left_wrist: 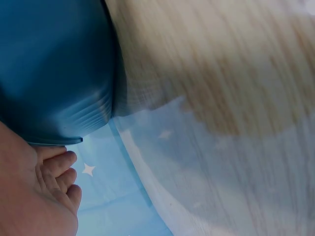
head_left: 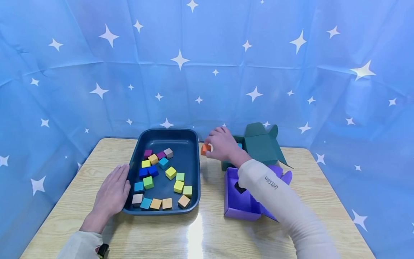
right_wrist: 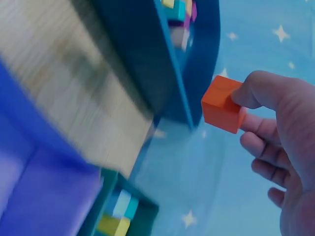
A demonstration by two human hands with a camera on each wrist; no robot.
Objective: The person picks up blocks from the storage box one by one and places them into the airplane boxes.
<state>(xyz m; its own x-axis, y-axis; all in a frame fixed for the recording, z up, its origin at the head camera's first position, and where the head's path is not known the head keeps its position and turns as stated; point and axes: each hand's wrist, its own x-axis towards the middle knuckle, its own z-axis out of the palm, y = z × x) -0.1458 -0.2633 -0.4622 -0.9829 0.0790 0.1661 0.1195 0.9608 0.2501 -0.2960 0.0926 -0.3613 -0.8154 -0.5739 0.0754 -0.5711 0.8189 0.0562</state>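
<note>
Head view, right hand: the right hand (head_left: 223,145) pinches an orange cube (head_left: 205,149) just right of the tray (head_left: 174,139).
Head view, left hand: the left hand (head_left: 111,193) rests, fingers extended, against the tray's left side.
Head view, boxes: green box (head_left: 263,146) and purple box (head_left: 240,211), both right of the tray.
Head view, cubes: coloured cubes (head_left: 148,182) inside the tray.
Left wrist view: fingers close together beside the tray's rim.
Right wrist view: orange cube between thumb and fingers, beside the tray.
</note>
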